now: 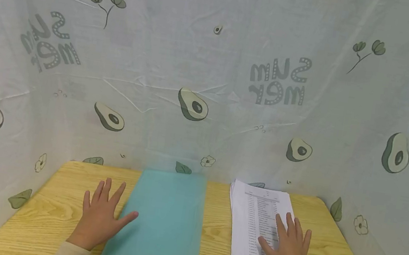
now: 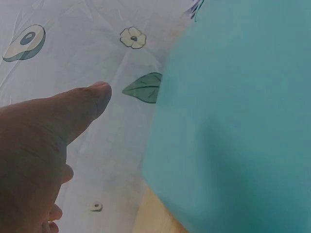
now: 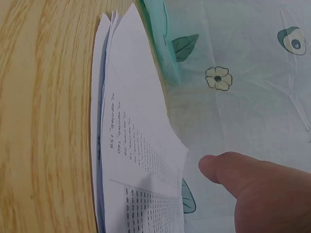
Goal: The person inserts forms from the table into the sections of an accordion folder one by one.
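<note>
Two things lie apart, apparently for easy reach: teal folder point(image 1: 167, 219) beside the left grip point(image 1: 99, 220), papers point(image 1: 252, 220) by the right grip point(image 1: 289, 250), each grip splayed and empty

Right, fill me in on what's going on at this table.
A person's left hand is spread at the left edge of a teal folder, its thumb extending over the folder. Their right hand is spread over a stack of printed papers. Neither hand grips anything. The folder and stack lie side by side, apart, on the wooden table.
</note>
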`<state>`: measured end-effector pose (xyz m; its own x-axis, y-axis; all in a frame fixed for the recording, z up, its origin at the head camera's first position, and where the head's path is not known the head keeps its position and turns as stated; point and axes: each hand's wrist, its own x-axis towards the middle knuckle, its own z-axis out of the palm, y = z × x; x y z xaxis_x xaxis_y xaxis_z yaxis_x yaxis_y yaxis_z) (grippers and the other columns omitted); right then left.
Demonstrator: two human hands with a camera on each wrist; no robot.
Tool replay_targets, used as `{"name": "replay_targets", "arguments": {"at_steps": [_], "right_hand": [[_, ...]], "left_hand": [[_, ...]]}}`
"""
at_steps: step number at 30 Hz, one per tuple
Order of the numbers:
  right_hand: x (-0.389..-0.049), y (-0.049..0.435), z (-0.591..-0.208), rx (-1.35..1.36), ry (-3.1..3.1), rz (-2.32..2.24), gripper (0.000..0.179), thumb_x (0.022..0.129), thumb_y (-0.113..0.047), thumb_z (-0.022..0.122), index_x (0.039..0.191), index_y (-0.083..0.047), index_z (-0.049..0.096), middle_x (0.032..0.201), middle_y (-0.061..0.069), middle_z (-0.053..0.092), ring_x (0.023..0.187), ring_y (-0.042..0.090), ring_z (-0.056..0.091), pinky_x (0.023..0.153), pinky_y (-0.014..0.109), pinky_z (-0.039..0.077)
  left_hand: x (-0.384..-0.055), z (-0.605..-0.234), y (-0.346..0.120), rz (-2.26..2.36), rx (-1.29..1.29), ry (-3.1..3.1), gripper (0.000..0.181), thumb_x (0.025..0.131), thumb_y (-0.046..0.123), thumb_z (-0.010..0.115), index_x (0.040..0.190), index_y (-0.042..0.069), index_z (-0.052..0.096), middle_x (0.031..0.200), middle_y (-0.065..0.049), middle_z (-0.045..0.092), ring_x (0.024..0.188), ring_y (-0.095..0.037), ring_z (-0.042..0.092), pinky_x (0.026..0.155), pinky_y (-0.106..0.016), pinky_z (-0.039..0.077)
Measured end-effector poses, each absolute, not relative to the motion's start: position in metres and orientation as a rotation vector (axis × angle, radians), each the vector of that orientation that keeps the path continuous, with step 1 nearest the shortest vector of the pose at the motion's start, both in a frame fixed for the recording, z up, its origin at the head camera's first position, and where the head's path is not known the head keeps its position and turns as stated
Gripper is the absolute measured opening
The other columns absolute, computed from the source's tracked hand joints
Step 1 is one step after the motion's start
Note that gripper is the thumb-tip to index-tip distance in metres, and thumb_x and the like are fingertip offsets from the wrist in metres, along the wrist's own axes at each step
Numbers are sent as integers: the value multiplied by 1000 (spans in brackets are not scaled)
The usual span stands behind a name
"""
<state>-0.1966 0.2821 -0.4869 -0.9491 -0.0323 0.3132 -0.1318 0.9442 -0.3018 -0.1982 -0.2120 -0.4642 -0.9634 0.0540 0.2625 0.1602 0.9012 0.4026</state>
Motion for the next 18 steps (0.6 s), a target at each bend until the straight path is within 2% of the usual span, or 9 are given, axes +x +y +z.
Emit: {"name": "replay_targets", "arguments": {"at_steps": [4,9,15,18], "right_hand": [[-196,281,-487,121,-2792,478,91,89,-48,77,152,8,41,159,39,22,146,59,14,114,74,-11],[-196,278,-487,130,-2786,492,92,89,-50,76,151,8,41,158,39,23,146,59,15,114,76,-7],[-197,273,-487,159,-2763,486,91,87,-49,78,150,8,44,157,39,28,144,59,19,112,77,0],[-199,269,-487,184,-2740,495,89,87,-45,79,149,8,45,155,39,30,143,59,22,112,78,7]], "left_hand": [[-198,-464,-213,-632,-159,-2807,96,91,65,67,160,6,37,163,-38,15,150,-56,9,111,-77,-1],[-197,-463,-214,-649,-158,-2801,95,91,66,67,160,7,37,163,-37,14,151,-56,9,111,-78,-1],[-197,-460,-211,-666,-172,-2793,94,91,65,67,160,7,38,163,-37,17,151,-56,11,111,-78,4],[-198,-459,-209,-680,-160,-2812,95,92,66,66,160,7,37,162,-38,20,149,-58,14,111,-78,11]]}}
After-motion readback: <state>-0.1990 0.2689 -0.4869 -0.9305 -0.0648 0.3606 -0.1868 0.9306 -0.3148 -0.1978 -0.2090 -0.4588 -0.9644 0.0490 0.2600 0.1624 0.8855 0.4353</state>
